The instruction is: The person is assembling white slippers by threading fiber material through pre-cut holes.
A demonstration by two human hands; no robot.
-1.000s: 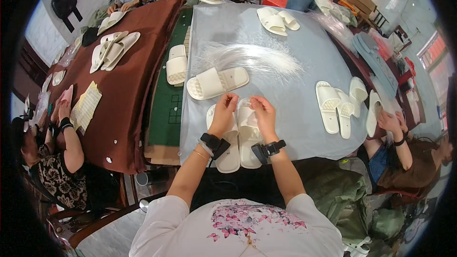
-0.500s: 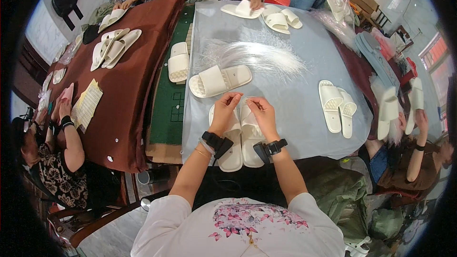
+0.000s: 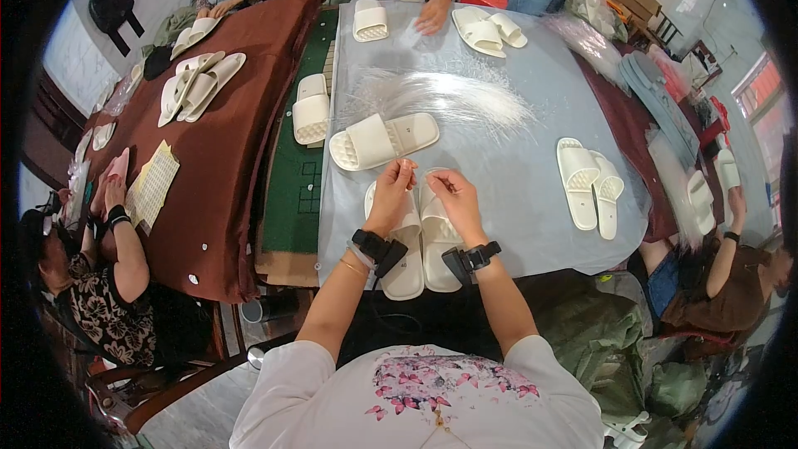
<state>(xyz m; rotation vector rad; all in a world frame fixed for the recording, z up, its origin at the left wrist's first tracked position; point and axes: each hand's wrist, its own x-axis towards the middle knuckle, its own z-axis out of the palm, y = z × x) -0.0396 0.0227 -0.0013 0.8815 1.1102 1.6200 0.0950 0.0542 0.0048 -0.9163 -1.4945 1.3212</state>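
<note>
A pair of cream slippers lies side by side in front of me, the left slipper [image 3: 403, 278] and the right slipper [image 3: 437, 273] with their heels toward me. Over the left one's toe end hovers my left hand [image 3: 389, 199], its thumb and fingertips pinched together. My right hand [image 3: 456, 203] is above the other toe end, fingers curled in to the thumb. Only a small gap separates the two hands; anything between the fingertips is too small to make out. Just beyond them a single cream slipper [image 3: 384, 140] lies crosswise, and past it spreads a bundle of clear thin strands [image 3: 445, 100].
The grey-covered table [image 3: 515, 241] also bears a slipper pair [image 3: 588, 187] at right and another pair [image 3: 489, 31] at the far side. One slipper [image 3: 312, 108] rests on the green strip at left. Co-workers sit around, some by the brown-covered table [image 3: 224, 199].
My hands stay nearly in place, with the left fingertips slightly shifted. Across the table, a co-worker has set one slipper down and moved another; at right, a co-worker's slippers have shifted.
</note>
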